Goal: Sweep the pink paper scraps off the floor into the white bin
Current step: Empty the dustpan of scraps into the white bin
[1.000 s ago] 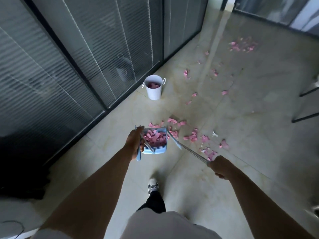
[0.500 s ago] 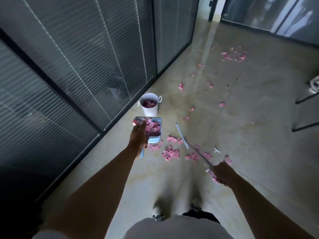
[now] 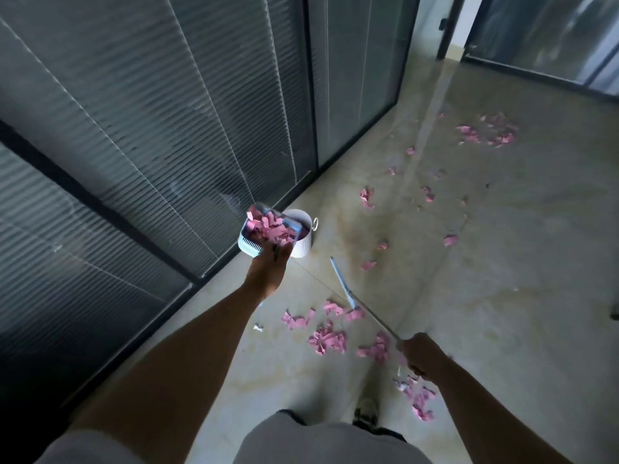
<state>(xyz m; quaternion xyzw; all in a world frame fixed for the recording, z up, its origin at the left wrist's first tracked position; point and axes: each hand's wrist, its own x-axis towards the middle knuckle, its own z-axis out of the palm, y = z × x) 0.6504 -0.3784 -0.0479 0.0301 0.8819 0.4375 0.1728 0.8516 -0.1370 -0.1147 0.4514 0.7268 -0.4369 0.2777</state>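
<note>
Glass wall (image 3: 140,135): running along the left, blinds showing behind it, the bin standing at its foot.
Left hand (image 3: 268,271): fingers clamping the dustpan's handle from below, lifting it off the floor.
Dustpan (image 3: 264,234): pale blue, heaped with pink paper scraps (image 3: 269,227), hanging in front of the bin and hiding the rim's left part.
White bin (image 3: 303,241): standing just beyond the pan, ahead of the left hand and slightly to its right; some pink showing inside.
Key relation: the pan's long axis is pointing from the hand toward the bin, so tipping forward and rightward looks like the coming move; the left hand is clearly the nearer one.
Broom (image 3: 348,296): head hanging low, thin handle slanting down-right.
Floor scraps (image 3: 328,338): lying in clusters near the feet, more farther off at upper right.
Right hand (image 3: 422,354): fingers closing around the broom handle, well apart from the bin.
</note>
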